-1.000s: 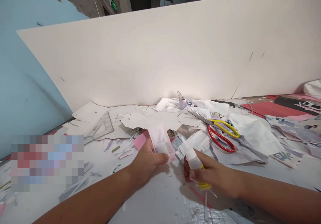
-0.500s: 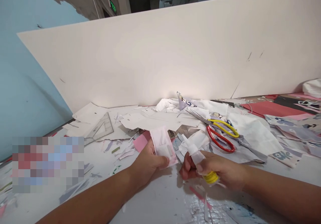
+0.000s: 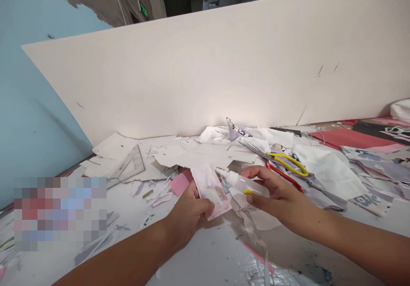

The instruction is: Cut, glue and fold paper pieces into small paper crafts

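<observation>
My left hand [image 3: 191, 212] is closed on a small pale pink fabric piece [image 3: 209, 182], with the thumb lying over a whitish patch on it. In my right hand [image 3: 278, 192] is a clear plastic glue bottle [image 3: 253, 187] with a white nozzle and a yellow mark on its side. The bottle lies nearly level, its nozzle pointing left at the fabric piece's right edge; whether the tip touches cannot be made out. Just beyond the right hand lie scissors [image 3: 288, 163] with one yellow and one red handle, the red one partly hidden by the fingers.
A transparent set square [image 3: 136, 162] lies on torn white card [image 3: 192, 153] at the back left. Paper and fabric scraps cover much of the table. Red sheets [image 3: 349, 138] and patterned cloth pieces [image 3: 371, 162] lie at the right. A tall white board [image 3: 208, 77] stands behind.
My right hand has turned the glue bottle from tilted to nearly level, swinging its nozzle left to the pink fabric piece. My left hand has barely moved.
</observation>
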`<state>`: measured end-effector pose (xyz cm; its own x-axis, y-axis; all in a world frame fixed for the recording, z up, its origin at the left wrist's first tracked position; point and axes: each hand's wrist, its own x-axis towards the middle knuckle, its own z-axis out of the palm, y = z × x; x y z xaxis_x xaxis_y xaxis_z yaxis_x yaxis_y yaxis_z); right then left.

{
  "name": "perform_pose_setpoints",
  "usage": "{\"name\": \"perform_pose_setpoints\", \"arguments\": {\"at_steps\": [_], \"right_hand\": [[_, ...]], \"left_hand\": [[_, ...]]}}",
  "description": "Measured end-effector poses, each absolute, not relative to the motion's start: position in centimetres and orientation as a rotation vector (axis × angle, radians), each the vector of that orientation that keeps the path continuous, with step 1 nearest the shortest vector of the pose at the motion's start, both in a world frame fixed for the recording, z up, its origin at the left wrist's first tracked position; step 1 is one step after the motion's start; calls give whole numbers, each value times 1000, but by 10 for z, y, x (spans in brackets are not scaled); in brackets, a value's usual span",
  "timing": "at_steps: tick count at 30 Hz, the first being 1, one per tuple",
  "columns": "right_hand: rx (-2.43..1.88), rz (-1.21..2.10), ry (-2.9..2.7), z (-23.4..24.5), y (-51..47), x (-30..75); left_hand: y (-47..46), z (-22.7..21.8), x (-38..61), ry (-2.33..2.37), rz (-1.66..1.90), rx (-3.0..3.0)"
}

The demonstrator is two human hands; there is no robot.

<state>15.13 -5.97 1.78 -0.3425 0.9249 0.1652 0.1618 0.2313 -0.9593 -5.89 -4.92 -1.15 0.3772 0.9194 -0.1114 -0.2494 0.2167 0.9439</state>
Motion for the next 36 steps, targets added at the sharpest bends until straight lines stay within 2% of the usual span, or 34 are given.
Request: {"name": "perform_pose_setpoints", "arguments": {"at_steps": [7,16,21,32,36], "right_hand": [[-1002,570,-1973,24,-62,158],[-942,338,-2136,25,-67,157],[-952,362,-2154,26,-68,156],[-1077,714,-1920,19,-62,154],[-1100,742,-1912,18,-60,153]], "left_hand": [[-51,-10,-57,794,969,999],[-46,-19,-60,817,946,984],[-48,-17,-59,812,931,996],[-51,-15,-58,797,892,1023],[-52,-12,-57,788,890,1045]]}}
